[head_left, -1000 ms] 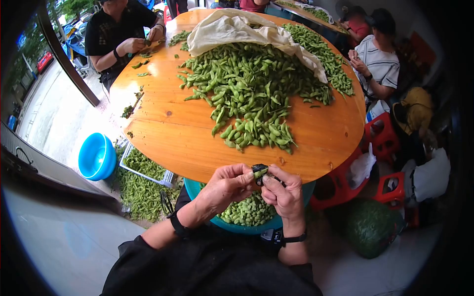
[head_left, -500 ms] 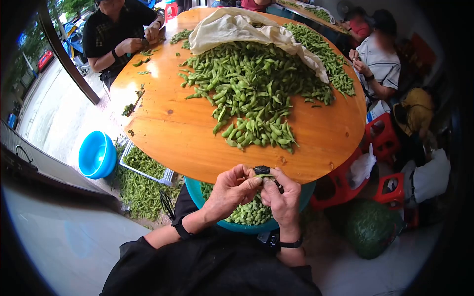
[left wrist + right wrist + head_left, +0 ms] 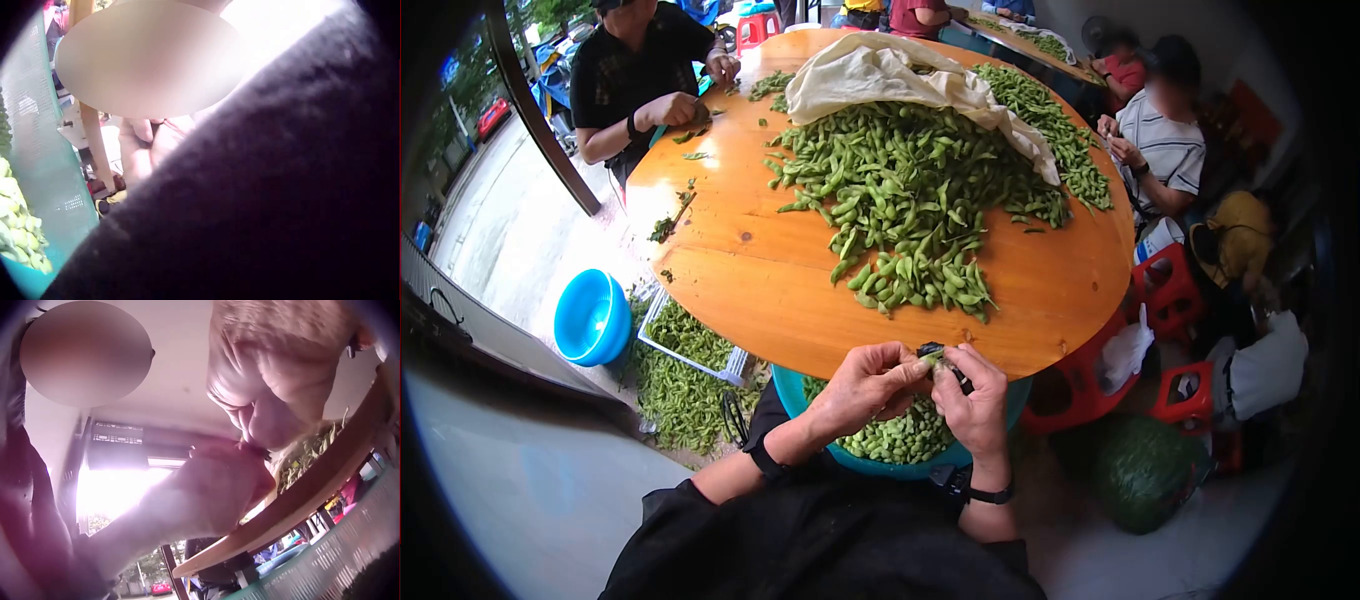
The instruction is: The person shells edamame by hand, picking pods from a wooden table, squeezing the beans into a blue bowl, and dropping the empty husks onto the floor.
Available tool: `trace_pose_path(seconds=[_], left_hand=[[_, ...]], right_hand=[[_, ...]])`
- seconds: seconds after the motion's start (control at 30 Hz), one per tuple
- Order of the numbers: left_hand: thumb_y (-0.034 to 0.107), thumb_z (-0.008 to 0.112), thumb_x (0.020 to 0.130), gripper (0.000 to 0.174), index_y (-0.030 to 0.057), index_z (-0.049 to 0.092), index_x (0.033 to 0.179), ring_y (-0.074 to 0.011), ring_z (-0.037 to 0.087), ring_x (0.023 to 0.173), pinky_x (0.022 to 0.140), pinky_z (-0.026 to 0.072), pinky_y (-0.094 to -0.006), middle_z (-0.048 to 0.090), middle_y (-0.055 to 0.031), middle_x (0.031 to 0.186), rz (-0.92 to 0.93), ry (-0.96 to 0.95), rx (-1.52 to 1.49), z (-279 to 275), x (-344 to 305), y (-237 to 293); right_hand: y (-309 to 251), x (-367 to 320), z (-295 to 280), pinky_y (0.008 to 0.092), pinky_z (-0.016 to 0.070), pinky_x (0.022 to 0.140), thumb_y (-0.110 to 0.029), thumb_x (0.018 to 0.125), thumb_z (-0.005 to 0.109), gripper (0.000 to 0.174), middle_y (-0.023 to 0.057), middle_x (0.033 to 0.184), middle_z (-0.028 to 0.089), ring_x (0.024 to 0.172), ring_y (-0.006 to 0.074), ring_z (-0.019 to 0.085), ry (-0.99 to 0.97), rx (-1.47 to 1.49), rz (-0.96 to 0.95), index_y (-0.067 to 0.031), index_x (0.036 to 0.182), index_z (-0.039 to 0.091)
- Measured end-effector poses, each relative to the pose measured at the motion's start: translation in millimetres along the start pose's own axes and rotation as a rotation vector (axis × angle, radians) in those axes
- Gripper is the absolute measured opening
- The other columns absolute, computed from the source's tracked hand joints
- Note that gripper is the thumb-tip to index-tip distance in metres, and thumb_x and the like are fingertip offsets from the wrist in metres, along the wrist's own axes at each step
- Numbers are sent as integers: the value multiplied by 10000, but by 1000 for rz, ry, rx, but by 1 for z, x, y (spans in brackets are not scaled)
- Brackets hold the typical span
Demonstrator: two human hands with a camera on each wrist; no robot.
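In the head view both hands meet over the near table edge. The left hand [image 3: 865,387] pinches a green pod [image 3: 931,356] between thumb and fingers. Thumb and fingers of the right hand [image 3: 974,398] pinch the pod's other side, with something black at those fingertips. Below them is a teal basket [image 3: 792,392] holding light green shelled beans [image 3: 897,434]. A heap of green pods [image 3: 900,190] lies on the wooden table [image 3: 770,290], partly under a white cloth [image 3: 870,72]. The right wrist view shows the left hand [image 3: 206,487] touching the right hand [image 3: 275,375]; the pod is hidden there.
On the floor at left are a blue basin [image 3: 592,317], a white crate [image 3: 690,355] and loose pods [image 3: 680,400]. Red stools [image 3: 1168,290] and a green sack [image 3: 1145,470] are at right. People sit at the table's far left [image 3: 635,75] and right [image 3: 1165,130].
Both hands stay together at the pod, with small shifts of the fingers; the black thing shows less than half a second ago. The table appears slightly lower in the head view.
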State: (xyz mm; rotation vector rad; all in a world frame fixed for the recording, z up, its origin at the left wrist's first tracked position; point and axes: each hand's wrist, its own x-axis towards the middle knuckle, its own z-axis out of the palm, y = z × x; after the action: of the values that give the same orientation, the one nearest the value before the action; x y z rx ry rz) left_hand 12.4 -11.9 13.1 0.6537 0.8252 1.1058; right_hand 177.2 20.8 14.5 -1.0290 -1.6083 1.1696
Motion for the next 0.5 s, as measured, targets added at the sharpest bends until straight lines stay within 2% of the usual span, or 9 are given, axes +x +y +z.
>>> trace_pose_path(seconds=[0.07,0.1,0.17,0.2,0.27,0.3,0.37,0.4,0.5], left_hand=[[207,574,993,218,34,600,863,-32,463,559,454,332,-198,603,-9,730,72,-50,233,-5,1,2],[207,574,993,218,34,600,863,-32,463,559,454,332,-198,603,-9,730,69,-49,233,-4,0,5],[169,618,958,204,13,590,829,-102,510,569,492,381,-249,604,-41,716,149,2,506,-1,-3,14],[169,618,958,204,13,590,829,-102,510,569,492,381,-249,604,-41,716,146,4,506,-4,-3,15],[88,667,886,148,-8,581,813,-236,572,623,547,435,-330,594,-100,724,650,-127,1047,-14,-6,12],[88,667,886,148,-8,581,813,-236,572,623,547,435,-330,594,-100,724,637,-126,1048,-15,-10,9],[28,684,824,123,-12,572,796,-348,586,712,590,451,-401,565,-140,732,625,-176,1107,-15,-20,1],[30,687,796,127,11,566,764,-334,595,681,560,451,-406,553,-116,722,717,-162,1164,-16,-21,-5],[104,692,771,143,43,569,811,-329,589,654,555,465,-431,540,-99,727,701,-127,1385,-20,-28,-17]], right_hand=[[1,-2,-2,332,484,602,1,820,639,154,162,789,591,683,287,626,11,-192,-193,73,956,644],[-1,-1,-3,332,484,602,1,820,639,154,162,789,591,683,287,626,11,-191,-191,73,956,644],[-9,2,-8,334,477,601,10,813,639,171,157,784,584,688,288,622,-65,-343,-318,60,977,642],[-11,1,-11,334,477,601,10,813,639,171,157,784,584,688,288,622,-66,-340,-315,60,977,642],[-10,-3,-17,296,421,570,1,799,669,210,103,735,529,624,186,533,-215,-325,-229,35,1006,652],[-7,-7,-18,296,421,570,1,799,669,210,103,735,529,624,186,533,-217,-317,-219,35,1006,652],[2,-14,-20,294,415,561,-10,792,694,212,94,738,534,608,199,514,-347,-289,-242,19,999,662],[4,-19,-22,343,473,601,-36,782,720,237,130,789,582,681,290,604,-382,-317,-193,24,1000,647],[5,-34,-16,341,479,608,-34,779,727,254,130,809,591,697,289,615,-272,-318,-161,22,1013,645]])
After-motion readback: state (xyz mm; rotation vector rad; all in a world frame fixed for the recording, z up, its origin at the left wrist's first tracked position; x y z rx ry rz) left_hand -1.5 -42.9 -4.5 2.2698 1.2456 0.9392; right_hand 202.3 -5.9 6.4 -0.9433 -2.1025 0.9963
